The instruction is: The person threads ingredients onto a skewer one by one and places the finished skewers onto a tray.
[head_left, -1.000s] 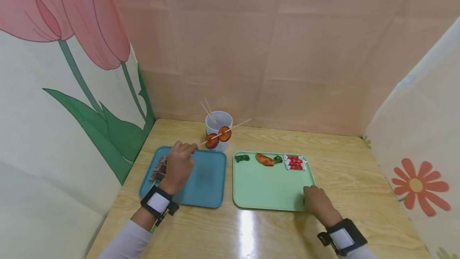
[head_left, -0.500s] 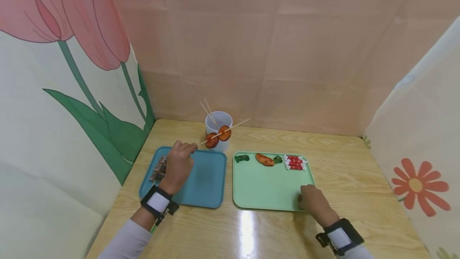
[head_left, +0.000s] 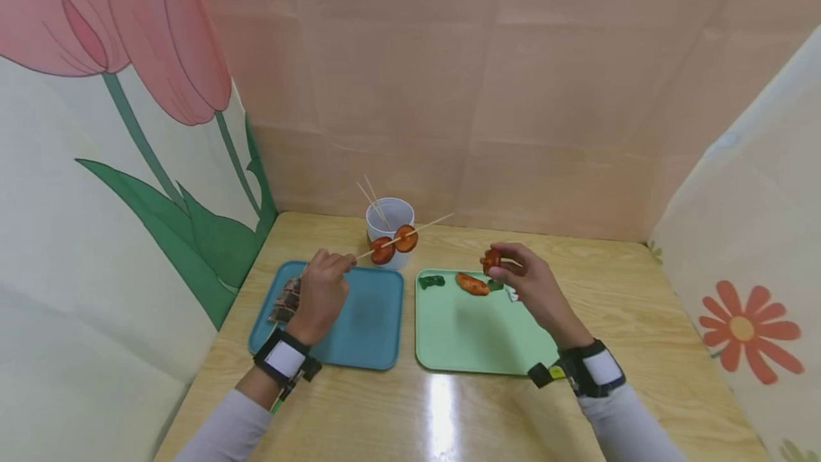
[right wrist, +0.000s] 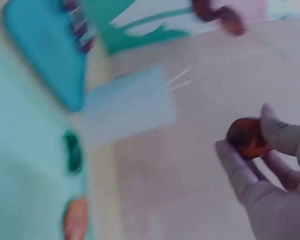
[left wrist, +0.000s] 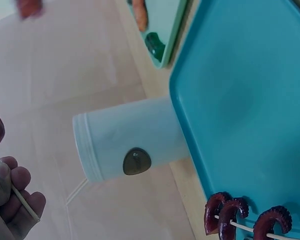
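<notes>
My left hand (head_left: 321, 298) pinches the lower end of a thin wooden skewer (head_left: 436, 220) above the far part of the blue tray. Two glossy, reddish-brown round food pieces (head_left: 383, 251) are threaded on it, and the bare tip slants up to the right. In the left wrist view, thumb and fingers wrap the stick (left wrist: 24, 202). My right hand (head_left: 541, 294) is raised over the green tray and pinches a loose round piece (right wrist: 246, 138) of the same colour between thumb and fingers. That piece is apart from the skewer tip.
The blue tray (head_left: 368, 326) bears skewered curled tentacles (left wrist: 272, 220). On the green tray (head_left: 449, 348) lie dark green pieces (head_left: 432, 281), an orange-brown wing-shaped piece (head_left: 472, 284) and partly hidden red-and-white pieces (head_left: 513, 294). A white cup (head_left: 390, 212) with bare skewers stands behind.
My right hand has risen from the green tray's near right corner, up and to the left, with the round piece now showing in its fingers. The left hand and skewer have barely shifted.
</notes>
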The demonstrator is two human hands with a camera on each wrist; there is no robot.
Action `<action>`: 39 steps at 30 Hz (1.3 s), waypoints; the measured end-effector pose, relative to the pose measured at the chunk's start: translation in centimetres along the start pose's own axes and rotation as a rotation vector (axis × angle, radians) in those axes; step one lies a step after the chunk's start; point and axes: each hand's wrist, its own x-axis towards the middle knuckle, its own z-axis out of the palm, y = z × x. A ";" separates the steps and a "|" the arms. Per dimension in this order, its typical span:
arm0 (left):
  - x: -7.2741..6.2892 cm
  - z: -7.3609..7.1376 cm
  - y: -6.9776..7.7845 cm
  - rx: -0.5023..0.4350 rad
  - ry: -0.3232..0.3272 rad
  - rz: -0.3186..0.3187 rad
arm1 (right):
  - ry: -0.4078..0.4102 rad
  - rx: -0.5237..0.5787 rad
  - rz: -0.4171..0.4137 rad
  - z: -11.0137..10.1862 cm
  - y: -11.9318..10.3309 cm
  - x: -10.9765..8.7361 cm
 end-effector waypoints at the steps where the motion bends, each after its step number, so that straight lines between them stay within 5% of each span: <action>1: 0.0 0.0 0.0 -0.002 0.000 0.000 | -0.001 0.068 -0.018 0.2 -0.8 0.4; 8: 0.0 0.2 0.2 -0.036 -0.020 0.004 | -0.027 0.297 -0.143 1.8 -4.9 2.3; 17: -0.1 0.5 0.3 -0.020 -0.042 0.015 | -0.068 0.473 -0.227 2.8 -6.1 3.5; 27: 0.3 0.7 0.5 0.012 -0.063 0.001 | -0.106 0.461 -0.239 3.1 -6.5 3.8; 39: 0.2 0.8 0.7 0.004 -0.052 0.008 | -0.057 0.307 -0.119 4.7 -6.7 3.7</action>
